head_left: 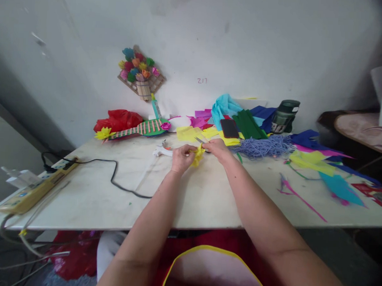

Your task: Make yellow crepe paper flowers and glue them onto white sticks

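Note:
A yellow crepe-paper flower (pixel 197 156) is pinched in the fingers of my left hand (pixel 182 157), a little above the table. My right hand (pixel 218 149) is closed around scissors (pixel 199 140), whose metal blades point left, just above the flower; the handles are mostly hidden by the fingers. Left of my left hand lies a white glue gun (pixel 161 151), partly covered by that hand. Yellow paper sheets (pixel 188 133) and a dark phone (pixel 229 128) lie beyond my hands.
A green guitar-shaped craft (pixel 150 127) lies at the back left. Blue shredded strands (pixel 263 147), folded green paper (pixel 249 123) and a dark bottle (pixel 283 116) stand or lie at the back right. A power strip (pixel 39 187) with a black cable (pixel 115 173) occupies the left side.

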Available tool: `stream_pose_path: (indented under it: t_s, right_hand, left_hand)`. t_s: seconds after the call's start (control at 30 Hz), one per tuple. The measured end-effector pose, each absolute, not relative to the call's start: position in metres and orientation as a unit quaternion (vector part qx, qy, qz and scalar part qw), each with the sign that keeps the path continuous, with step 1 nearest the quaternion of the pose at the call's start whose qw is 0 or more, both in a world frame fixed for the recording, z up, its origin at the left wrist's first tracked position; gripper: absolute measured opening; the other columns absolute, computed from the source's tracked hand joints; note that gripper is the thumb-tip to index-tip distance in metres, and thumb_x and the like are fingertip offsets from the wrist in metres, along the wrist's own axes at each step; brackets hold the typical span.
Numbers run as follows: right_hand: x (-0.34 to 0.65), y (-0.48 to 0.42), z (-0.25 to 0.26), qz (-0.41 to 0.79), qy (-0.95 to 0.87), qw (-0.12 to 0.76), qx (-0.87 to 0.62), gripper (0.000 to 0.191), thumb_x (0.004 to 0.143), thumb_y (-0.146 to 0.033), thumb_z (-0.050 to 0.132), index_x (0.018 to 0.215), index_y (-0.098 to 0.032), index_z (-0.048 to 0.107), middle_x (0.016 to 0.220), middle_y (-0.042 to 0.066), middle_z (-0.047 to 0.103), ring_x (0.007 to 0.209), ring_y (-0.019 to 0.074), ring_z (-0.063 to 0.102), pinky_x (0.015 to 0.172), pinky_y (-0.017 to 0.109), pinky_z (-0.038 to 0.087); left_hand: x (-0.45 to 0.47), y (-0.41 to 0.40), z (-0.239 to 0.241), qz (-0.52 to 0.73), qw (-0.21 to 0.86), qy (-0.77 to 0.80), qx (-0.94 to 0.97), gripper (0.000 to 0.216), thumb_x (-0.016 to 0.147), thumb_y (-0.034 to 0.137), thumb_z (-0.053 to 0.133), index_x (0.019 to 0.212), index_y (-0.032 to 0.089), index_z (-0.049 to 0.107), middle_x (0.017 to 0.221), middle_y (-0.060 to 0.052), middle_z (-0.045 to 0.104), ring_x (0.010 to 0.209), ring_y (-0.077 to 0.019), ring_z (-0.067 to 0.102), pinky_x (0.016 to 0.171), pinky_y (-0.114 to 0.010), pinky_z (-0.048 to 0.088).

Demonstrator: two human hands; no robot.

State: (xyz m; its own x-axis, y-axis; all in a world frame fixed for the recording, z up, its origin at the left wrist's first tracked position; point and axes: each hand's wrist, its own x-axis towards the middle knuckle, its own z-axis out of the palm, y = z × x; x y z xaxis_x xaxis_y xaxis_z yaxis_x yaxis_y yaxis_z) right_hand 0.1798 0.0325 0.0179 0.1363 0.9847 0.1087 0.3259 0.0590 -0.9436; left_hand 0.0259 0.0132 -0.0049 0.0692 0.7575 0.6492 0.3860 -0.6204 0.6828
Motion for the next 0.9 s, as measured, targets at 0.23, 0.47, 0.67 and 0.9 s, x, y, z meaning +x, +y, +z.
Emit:
stream_pose_path:
  t_s: [0.23, 0.47, 0.67, 0.9]
  right_hand:
    - [0.18, 0.033, 0.019, 0.33, -0.569, 0.444, -0.608, 0.018, 0.052, -0.027, 0.06, 0.046, -0.016, 0.047, 0.038, -0.007, 0.033, 0.039, 0.006, 0.03, 0.04, 0.022, 0.02]
    - [0.179, 0.027, 0.021, 0.345, -0.574, 0.483, -0.563, 0.015, 0.054, -0.027, 0.059, 0.05, -0.014, 0.052, 0.041, -0.006, 0.039, 0.043, 0.0063, 0.034, 0.043, 0.021, 0.026]
    - [0.177, 0.028, 0.02, 0.347, -0.58, 0.486, -0.554, 0.016, 0.054, -0.027, 0.059, 0.05, -0.015, 0.05, 0.042, -0.006, 0.038, 0.043, 0.0065, 0.035, 0.044, 0.021, 0.028]
    - [0.176, 0.027, 0.021, 0.351, -0.585, 0.481, -0.551, 0.016, 0.054, -0.027, 0.06, 0.051, -0.014, 0.052, 0.042, -0.005, 0.04, 0.043, 0.0065, 0.037, 0.044, 0.021, 0.028]
  left_hand:
    - [0.028, 0.014, -0.008, 0.553, 0.205, 0.403, 0.7, 0.021, 0.059, 0.007, 0.05, 0.068, 0.02, 0.064, 0.08, -0.003, 0.068, 0.075, -0.0166, 0.061, 0.073, -0.03, 0.046]
    - [0.025, 0.023, -0.009, 0.583, 0.441, 0.422, 0.536, 0.009, 0.056, 0.015, 0.051, 0.062, 0.015, 0.057, 0.074, -0.005, 0.067, 0.064, -0.0141, 0.059, 0.06, -0.026, 0.047]
    - [0.021, 0.018, -0.005, 0.541, 0.514, 0.409, 0.525, 0.014, 0.057, 0.021, 0.055, 0.069, 0.014, 0.056, 0.071, -0.003, 0.064, 0.065, -0.0133, 0.059, 0.062, -0.025, 0.046]
    - [0.021, 0.013, 0.0, 0.523, 0.491, 0.399, 0.571, 0.037, 0.058, 0.029, 0.064, 0.092, 0.016, 0.057, 0.08, -0.005, 0.064, 0.068, -0.0145, 0.059, 0.061, -0.025, 0.045]
